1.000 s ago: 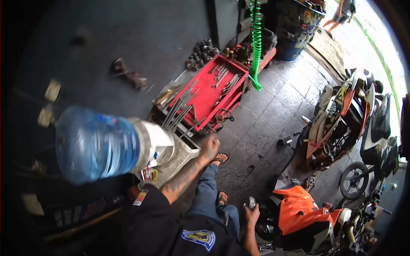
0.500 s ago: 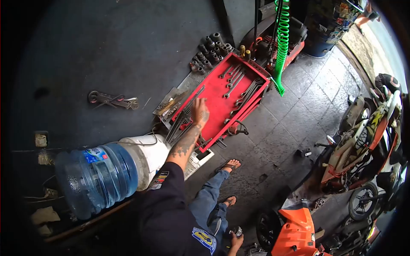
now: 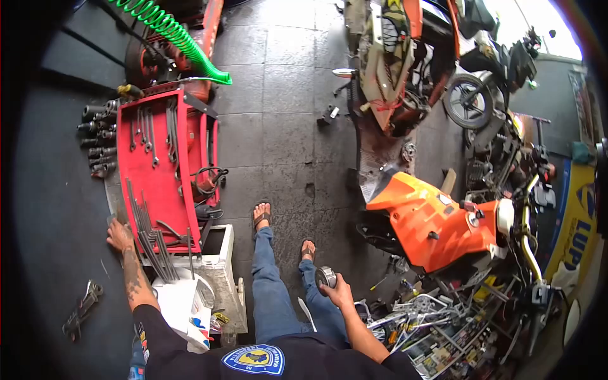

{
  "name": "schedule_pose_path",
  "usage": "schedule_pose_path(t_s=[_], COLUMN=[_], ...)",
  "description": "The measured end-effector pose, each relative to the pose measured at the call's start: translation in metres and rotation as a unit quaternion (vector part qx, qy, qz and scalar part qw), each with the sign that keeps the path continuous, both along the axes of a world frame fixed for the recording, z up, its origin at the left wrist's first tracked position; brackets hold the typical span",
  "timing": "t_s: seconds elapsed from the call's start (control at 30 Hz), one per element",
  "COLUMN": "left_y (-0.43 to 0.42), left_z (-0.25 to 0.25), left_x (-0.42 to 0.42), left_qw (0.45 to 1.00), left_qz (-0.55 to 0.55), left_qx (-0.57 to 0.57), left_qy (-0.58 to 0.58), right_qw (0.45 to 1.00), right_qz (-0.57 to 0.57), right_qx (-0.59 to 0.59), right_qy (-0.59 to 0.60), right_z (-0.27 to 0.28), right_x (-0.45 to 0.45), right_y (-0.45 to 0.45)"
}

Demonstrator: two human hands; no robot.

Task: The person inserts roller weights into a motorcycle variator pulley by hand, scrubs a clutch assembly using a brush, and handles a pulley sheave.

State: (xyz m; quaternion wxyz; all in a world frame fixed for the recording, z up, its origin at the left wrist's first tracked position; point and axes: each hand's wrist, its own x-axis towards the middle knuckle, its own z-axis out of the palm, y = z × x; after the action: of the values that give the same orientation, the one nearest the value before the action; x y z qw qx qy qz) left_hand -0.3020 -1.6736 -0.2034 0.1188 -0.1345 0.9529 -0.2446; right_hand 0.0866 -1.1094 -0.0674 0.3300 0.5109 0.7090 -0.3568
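Observation:
My left hand (image 3: 120, 234) reaches to the left edge of the red tool tray (image 3: 145, 185), beside a bundle of long metal rods (image 3: 155, 244). Its fingers are partly spread; whether they touch something small at the edge is hard to tell. Wrenches (image 3: 147, 130) lie in the upper part of the tray, and sockets (image 3: 98, 142) stand along its left side. In front of my right thigh, my right hand (image 3: 341, 292) is wrapped round a round metal part (image 3: 326, 277).
An orange motorcycle (image 3: 424, 218) stands at the right, above a rack of parts (image 3: 437, 323). Further up is a partly stripped scooter (image 3: 386, 82). A green coiled hose (image 3: 171, 35) hangs at the upper left. Pliers (image 3: 82, 310) lie at the lower left, near a white dispenser (image 3: 177, 307).
The view has swung to the right. My left hand has moved from above the rods to the tray's outer left edge. My right hand still holds the round metal part.

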Motion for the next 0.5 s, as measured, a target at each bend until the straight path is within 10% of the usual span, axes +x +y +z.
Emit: schedule_pose_path(t_s=[0.27, 0.5], left_y=[0.012, 0.112], left_z=[0.048, 0.111], left_x=[0.009, 0.015], left_qw=[0.984, 0.893], left_qz=[-0.093, -0.162], left_qx=[-0.077, 0.259], left_qy=[0.132, 0.331], right_qw=[0.997, 0.966], right_qz=[-0.063, -0.132], right_qx=[0.044, 0.047], right_qy=[-0.011, 0.218], right_z=[-0.002, 0.008], right_x=[0.048, 0.08], right_y=[-0.011, -0.016])
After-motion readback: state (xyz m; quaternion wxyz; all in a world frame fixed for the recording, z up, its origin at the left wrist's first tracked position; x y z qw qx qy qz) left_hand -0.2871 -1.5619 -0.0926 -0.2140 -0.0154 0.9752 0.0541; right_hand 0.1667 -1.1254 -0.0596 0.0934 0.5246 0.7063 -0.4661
